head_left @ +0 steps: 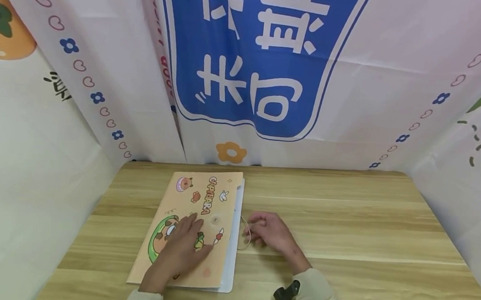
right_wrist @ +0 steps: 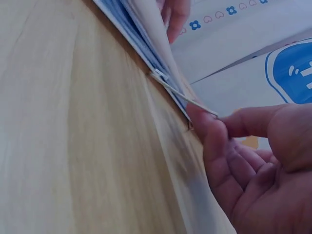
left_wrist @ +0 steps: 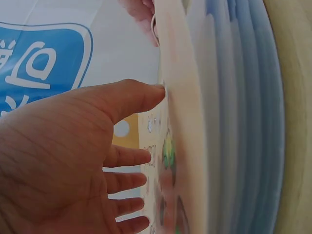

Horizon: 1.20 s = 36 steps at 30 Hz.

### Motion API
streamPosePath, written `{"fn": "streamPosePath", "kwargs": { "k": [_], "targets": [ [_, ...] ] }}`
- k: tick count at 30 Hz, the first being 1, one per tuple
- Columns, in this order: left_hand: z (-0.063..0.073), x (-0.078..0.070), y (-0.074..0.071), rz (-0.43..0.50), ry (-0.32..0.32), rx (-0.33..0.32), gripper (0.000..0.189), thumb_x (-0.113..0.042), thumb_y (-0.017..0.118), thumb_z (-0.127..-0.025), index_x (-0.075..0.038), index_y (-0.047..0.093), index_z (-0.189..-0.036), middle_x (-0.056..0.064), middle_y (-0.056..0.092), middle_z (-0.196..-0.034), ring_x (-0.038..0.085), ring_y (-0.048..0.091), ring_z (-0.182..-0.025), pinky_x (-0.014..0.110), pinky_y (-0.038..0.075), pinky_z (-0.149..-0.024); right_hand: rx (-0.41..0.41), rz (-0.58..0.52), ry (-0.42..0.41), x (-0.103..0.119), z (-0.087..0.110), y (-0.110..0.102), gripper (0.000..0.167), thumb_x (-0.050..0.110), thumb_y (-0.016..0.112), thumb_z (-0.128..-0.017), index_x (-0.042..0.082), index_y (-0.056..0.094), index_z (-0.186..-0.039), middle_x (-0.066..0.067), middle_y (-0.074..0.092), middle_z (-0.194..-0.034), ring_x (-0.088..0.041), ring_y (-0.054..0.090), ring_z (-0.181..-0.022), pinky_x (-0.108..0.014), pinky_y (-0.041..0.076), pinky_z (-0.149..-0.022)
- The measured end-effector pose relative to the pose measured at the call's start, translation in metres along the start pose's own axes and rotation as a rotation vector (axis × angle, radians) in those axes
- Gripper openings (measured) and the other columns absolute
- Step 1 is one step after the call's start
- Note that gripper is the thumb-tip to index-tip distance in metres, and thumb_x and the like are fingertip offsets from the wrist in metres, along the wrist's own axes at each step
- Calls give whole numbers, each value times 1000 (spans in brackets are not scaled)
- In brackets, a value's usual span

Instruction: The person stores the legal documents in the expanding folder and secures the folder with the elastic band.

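An expanding file folder with a peach cover, cartoon capybaras and the word CAPYBARA lies on the table. My left hand rests on its cover with the fingers spread. Several pale blue pockets show between the covers in the left wrist view. Beside the folder's right edge, my right hand pinches a thin elastic cord between thumb and forefinger. The cord runs taut from the folder's edge to those fingertips. A round clear button sits on the cover near that edge.
The wood-grain table extends to the right of the folder. A white printed cloth with a blue panel hangs at the back, and more cloth hangs at both sides. Dark wrist devices sit at the sleeves.
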<state>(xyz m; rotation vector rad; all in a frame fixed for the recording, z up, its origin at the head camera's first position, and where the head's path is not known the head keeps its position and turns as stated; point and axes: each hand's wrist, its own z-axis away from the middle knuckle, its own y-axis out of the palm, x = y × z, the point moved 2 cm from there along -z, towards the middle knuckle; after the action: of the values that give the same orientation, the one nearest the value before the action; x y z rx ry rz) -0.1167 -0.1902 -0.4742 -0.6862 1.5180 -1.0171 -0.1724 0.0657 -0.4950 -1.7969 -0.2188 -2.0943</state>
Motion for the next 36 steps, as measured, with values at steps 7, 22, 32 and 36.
{"fn": "streamPosePath", "kwargs": {
  "k": [7,22,32,36],
  "targets": [
    [-1,5,4,14,-43,44,79,-34,72,-95,4,37,-155,30,19,-163,51,9,-150,69,15,-115,75,-21,-8,4,-2,5,19,6,62,-101,-9,68,-111,-17,75,-96,-29,75,-84,-35,60,-69],
    [2,1,6,-36,-21,62,74,-37,70,-96,4,42,-151,32,26,-160,54,19,-147,69,20,-114,181,-60,6,2,-9,19,19,10,66,-100,-5,73,-109,-13,76,-92,-23,75,-81,-31,59,-66],
    [3,2,8,-68,4,65,77,-42,68,-97,5,42,-152,32,26,-161,54,19,-147,67,21,-115,146,98,-115,5,-29,44,9,3,66,-97,1,75,-98,-12,72,-79,-17,66,-63,-24,51,-55],
    [3,3,9,-70,6,64,77,-42,68,-97,5,41,-153,31,26,-161,54,18,-148,66,20,-116,102,197,-164,7,-34,48,7,3,69,-96,3,76,-94,-8,69,-74,-14,59,-57,-23,48,-51]
  ]
}}
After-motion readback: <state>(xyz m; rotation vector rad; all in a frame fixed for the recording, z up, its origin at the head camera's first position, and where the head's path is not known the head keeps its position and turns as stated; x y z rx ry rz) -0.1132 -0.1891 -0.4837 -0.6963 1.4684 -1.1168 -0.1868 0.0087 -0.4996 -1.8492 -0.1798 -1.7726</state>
